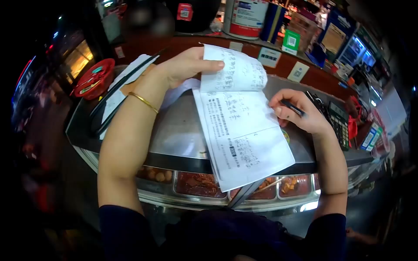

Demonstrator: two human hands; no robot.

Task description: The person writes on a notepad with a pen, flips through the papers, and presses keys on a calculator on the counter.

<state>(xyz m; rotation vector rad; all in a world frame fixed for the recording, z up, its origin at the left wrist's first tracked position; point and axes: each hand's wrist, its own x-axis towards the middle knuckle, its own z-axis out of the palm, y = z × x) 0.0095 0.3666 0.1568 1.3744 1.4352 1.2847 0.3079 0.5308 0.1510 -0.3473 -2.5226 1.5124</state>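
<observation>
Grey metal covers part of the desk (180, 126), which spreads behind and to both sides of the pad (248, 130). Food trays (198, 184) sit under the pad's lower end, and that corner reaches past the desk's dark front edge in this view. If the grip slackened, the pad could slide toward them and pick up grease; I cannot tell whether glass lies between. The pad is held up at an angle, perhaps without firm backing, so its sheets might bend under writing pressure. Its raised page (235, 69) could flop down over the handwriting, or tear, since one side alone is pinched. To the pad's right, the calculator (338, 124) lies near enough for the wrist to nudge it.

The left hand (185, 67), at the pad's upper left, is mostly closed, thumb flat on the raised page and the other fingers hidden behind it. The right hand (310, 116), at the pad's right edge, is curled loosely, pinching a pen (292, 107) between thumb and fingers. Whether its tip touches the paper is unclear.
</observation>
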